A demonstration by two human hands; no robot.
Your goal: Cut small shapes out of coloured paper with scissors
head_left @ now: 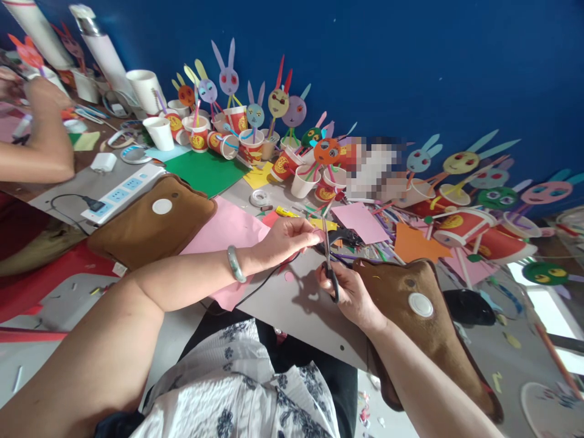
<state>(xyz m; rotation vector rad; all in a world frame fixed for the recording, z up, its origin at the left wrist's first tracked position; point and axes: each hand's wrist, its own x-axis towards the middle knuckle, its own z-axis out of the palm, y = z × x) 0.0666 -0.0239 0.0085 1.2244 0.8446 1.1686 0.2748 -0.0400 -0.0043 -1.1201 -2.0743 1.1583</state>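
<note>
My right hand (349, 292) is closed round the dark handles of a pair of scissors (332, 281), whose blades point up and away from me. The blades look slightly parted. Close to their left side, my left hand (292, 236) pinches a small piece of pink paper, mostly hidden by the fingertips. A small pink paper disc (289, 276) lies on the grey table (314, 322) below my hands. Under my left forearm spreads a large pink sheet (230, 234).
Paper-cup rabbit figures (255, 115) line the blue wall. Brown cushions (152, 225) lie on both sides. A power strip (123, 191), green sheet (205, 170), tape roll (259, 198), orange paper (420, 246) and black mouse (469, 306) are around. Another person's arm (45, 137) reaches in at left.
</note>
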